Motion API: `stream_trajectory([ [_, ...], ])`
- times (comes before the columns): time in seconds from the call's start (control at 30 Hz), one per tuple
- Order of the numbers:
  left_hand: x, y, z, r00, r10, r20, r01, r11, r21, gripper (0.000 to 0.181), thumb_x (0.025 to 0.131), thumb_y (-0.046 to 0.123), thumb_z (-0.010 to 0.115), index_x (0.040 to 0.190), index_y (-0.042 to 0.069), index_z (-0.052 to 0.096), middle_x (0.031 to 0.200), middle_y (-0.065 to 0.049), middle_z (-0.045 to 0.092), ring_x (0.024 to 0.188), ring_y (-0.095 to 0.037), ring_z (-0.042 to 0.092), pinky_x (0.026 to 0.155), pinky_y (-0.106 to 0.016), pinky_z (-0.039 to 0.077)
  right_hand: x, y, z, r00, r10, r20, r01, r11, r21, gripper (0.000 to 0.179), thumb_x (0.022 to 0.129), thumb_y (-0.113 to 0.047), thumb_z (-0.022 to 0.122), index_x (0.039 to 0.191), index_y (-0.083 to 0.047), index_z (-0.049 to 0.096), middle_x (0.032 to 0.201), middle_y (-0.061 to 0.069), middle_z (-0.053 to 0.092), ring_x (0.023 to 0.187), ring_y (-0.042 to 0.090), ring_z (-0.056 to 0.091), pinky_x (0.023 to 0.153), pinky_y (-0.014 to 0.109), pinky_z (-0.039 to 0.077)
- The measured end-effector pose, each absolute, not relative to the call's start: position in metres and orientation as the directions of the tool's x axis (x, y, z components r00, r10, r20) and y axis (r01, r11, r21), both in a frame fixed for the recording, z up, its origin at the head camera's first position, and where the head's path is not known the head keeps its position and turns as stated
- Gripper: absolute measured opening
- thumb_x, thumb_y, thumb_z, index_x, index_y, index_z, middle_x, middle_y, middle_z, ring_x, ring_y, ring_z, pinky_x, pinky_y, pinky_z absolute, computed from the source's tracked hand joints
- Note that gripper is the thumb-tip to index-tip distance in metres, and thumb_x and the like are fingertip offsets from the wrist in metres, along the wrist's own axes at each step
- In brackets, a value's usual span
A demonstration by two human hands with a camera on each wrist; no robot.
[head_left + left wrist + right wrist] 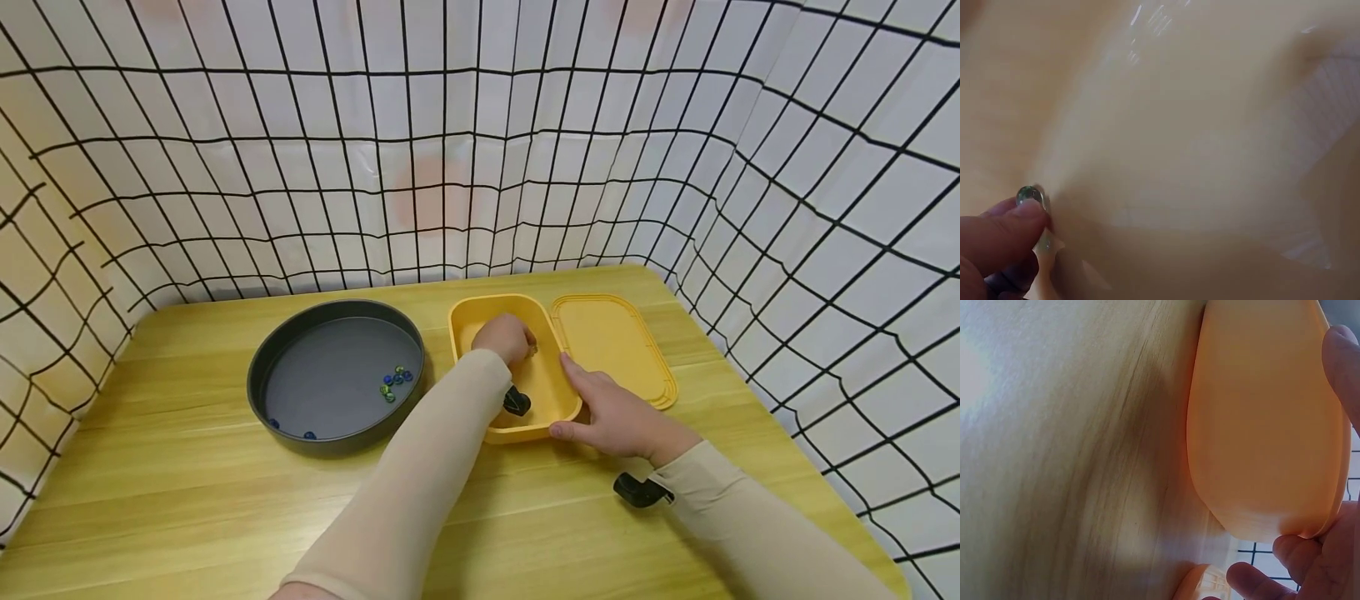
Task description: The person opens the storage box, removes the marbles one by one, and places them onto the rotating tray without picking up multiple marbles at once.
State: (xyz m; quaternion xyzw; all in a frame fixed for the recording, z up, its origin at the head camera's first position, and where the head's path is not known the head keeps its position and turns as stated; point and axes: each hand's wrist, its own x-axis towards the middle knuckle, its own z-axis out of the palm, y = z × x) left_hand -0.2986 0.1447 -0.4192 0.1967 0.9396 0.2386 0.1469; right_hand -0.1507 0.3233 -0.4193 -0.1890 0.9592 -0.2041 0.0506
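My left hand (504, 340) reaches down inside a yellow plastic box (517, 433). Between its thumb and finger it pinches a green glass marble (1029, 194), close to the box's smooth inner wall in the left wrist view. At the box's near right corner, my right hand (611, 412) holds the rim, thumb on the near side and fingers along the right side. The right wrist view shows the box's outer wall (1266, 425) with the thumb and fingertips at its rim. Part of the box floor is hidden behind the left hand and sleeve.
Left of the box stands a round dark grey pan (330, 350) holding several blue and green marbles (398, 379). A yellow lid (618, 346) lies flat right of the box. Black grid panels (420, 167) with white sheeting stand behind and beside the wooden table (187, 500).
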Motion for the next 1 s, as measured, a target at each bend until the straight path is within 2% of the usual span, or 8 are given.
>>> stream_trajectory([
  [0.2, -0.296, 0.146, -0.419, -0.876, 0.447, -0.181, 0.311, 0.810, 0.497, 0.023, 0.099, 0.027, 0.074, 0.121, 0.026, 0.082, 0.128, 0.009, 0.076, 0.116, -0.013, 0.068, 0.101, -0.029, 0.055, -0.151, 0.324, -0.420, -0.922, -0.386, -0.018, -0.344, 0.841, -0.417, 0.113, 0.095, -0.061, 0.071, 0.166, 0.005, 0.013, 0.173, 0.023, 0.022, 0.150, 0.045, 0.040, 0.122, 0.059, 0.038],
  [0.67, -0.299, 0.149, -0.422, -0.885, 0.431, -0.177, 0.301, 0.818, 0.489, 0.010, 0.096, 0.029, 0.078, 0.102, 0.025, 0.084, 0.111, 0.009, 0.078, 0.091, -0.013, 0.066, 0.083, -0.028, 0.056, -0.152, 0.325, -0.422, -0.923, -0.386, -0.010, -0.347, 0.841, -0.416, 0.113, 0.095, -0.060, 0.071, 0.166, 0.005, 0.013, 0.172, 0.024, 0.025, 0.148, 0.046, 0.042, 0.121, 0.059, 0.038],
  [0.77, -0.297, 0.148, -0.420, -0.884, 0.431, -0.182, 0.289, 0.809, 0.512, 0.011, 0.098, 0.028, 0.076, 0.103, 0.024, 0.084, 0.111, 0.008, 0.078, 0.088, -0.013, 0.065, 0.079, -0.028, 0.054, -0.151, 0.325, -0.422, -0.922, -0.387, -0.006, -0.350, 0.840, -0.414, 0.113, 0.095, -0.059, 0.071, 0.166, 0.005, 0.013, 0.171, 0.025, 0.026, 0.148, 0.045, 0.042, 0.121, 0.059, 0.038],
  [1.0, -0.294, 0.145, -0.409, -0.882, 0.448, -0.145, 0.305, 0.779, 0.549, 0.019, 0.103, 0.032, 0.069, 0.115, 0.025, 0.082, 0.120, 0.009, 0.077, 0.100, -0.011, 0.066, 0.093, -0.030, 0.055, -0.150, 0.325, -0.421, -0.925, -0.381, -0.016, -0.341, 0.844, -0.414, 0.113, 0.095, -0.061, 0.071, 0.167, 0.004, 0.012, 0.172, 0.024, 0.025, 0.148, 0.044, 0.042, 0.121, 0.058, 0.039],
])
